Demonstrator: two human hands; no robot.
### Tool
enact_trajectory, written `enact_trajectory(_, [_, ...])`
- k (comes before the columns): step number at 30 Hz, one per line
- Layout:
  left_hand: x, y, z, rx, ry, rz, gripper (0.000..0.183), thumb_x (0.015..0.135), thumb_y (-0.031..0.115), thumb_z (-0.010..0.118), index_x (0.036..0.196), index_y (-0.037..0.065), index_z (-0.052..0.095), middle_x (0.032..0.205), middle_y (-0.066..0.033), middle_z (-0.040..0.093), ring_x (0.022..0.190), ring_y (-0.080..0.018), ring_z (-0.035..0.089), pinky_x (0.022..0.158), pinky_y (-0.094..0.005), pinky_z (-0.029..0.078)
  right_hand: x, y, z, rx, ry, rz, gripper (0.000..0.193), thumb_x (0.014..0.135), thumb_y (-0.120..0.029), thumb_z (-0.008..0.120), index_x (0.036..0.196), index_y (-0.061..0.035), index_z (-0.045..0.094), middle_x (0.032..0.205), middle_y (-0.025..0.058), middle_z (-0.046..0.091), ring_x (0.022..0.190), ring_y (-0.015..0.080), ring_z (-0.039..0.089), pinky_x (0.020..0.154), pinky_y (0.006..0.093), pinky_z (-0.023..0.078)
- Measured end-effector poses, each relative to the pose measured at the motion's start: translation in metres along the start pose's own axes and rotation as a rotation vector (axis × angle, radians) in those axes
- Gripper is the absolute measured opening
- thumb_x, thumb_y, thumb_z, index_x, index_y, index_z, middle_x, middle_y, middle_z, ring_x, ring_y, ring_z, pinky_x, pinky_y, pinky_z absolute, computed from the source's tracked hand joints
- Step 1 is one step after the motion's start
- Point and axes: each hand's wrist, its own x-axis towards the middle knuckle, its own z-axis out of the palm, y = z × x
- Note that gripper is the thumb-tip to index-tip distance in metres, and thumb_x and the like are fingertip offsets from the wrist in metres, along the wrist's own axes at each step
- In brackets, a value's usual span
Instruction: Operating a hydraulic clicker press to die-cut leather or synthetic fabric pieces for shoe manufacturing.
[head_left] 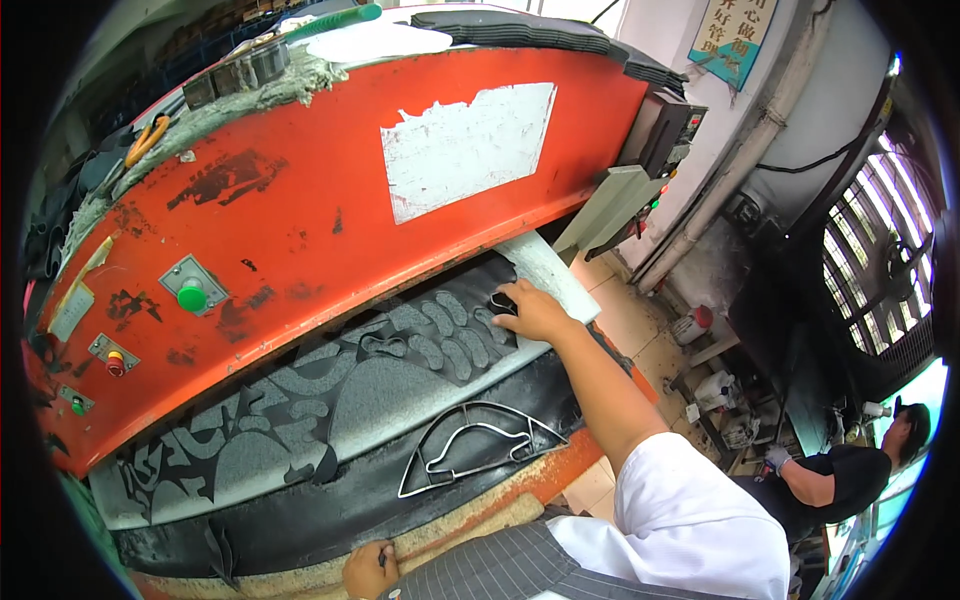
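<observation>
My right hand point(538, 314) reaches out to the far right end of the pale cutting board point(385, 425). Its fingers close round a small dark cutting die point(503, 303) with a light edge, which rests on a black sheet point(485, 275) full of cut-out holes. Low in the view, my left hand point(370, 571) is curled at the worn front edge, with a bit of something dark showing among the fingers. Between the hands, a large half-round metal cutting die point(482, 447) with a curved inner blade lies on the black front ledge point(370, 490).
The orange press beam point(330, 150) spans above the board, with a green button point(191, 294) and a red button point(116, 364) at its left. A grey arm with a control box point(660, 130) juts out at the right. A person in black point(845, 480) works farther right.
</observation>
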Motion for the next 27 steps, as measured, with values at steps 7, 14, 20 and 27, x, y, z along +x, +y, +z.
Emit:
enact_trajectory(7, [-0.009, -0.001, -0.005, 0.057, -0.13, -0.152, 0.028, 0.093, 0.028, 0.05, 0.106, 0.008, 0.065, 0.1, -0.0215, 0.064, 0.092, -0.041, 0.059, 0.079, -0.0467, 0.046, 0.015, 0.016, 0.001, 0.3, -0.184, -0.101, 0.041, 0.075, -0.022, 0.072, 0.112, -0.008, 0.063, 0.096, 0.0092, 0.06, 0.083, 0.0231, 0.06, 0.071, 0.0313, 0.049])
enact_trajectory(14, [-0.017, 0.01, -0.005, 0.039, 0.05, -0.088, 0.026, 0.093, 0.023, 0.05, 0.105, 0.006, 0.065, 0.099, -0.0215, 0.065, 0.09, -0.0406, 0.06, 0.079, -0.0459, 0.046, 0.041, -0.009, -0.009, 0.496, 0.025, 0.021, 0.048, 0.08, -0.025, 0.066, 0.123, -0.0063, 0.054, 0.104, 0.0186, 0.061, 0.084, 0.0255, 0.063, 0.075, 0.0365, 0.052])
enact_trajectory(20, [-0.019, 0.003, 0.003, 0.019, 0.204, 0.022, 0.024, 0.091, 0.023, 0.053, 0.101, 0.005, 0.067, 0.092, -0.0217, 0.066, 0.082, -0.0399, 0.062, 0.073, -0.0447, 0.049, 0.056, -0.04, 0.03, 0.186, -0.021, 0.147, 0.07, 0.073, -0.036, 0.074, 0.133, -0.0114, 0.048, 0.122, 0.0245, 0.054, 0.107, 0.0393, 0.055, 0.095, 0.0445, 0.044])
enact_trajectory(27, [-0.025, 0.012, 0.004, -0.042, 0.221, -0.028, 0.024, 0.09, 0.025, 0.056, 0.1, 0.007, 0.067, 0.093, -0.0194, 0.067, 0.084, -0.0382, 0.063, 0.076, -0.0432, 0.049, 0.028, 0.004, 0.016, 0.179, -0.109, -0.118, 0.083, 0.062, -0.041, 0.084, 0.135, -0.0189, 0.051, 0.124, 0.0165, 0.052, 0.122, 0.0309, 0.042, 0.105, 0.0429, 0.026])
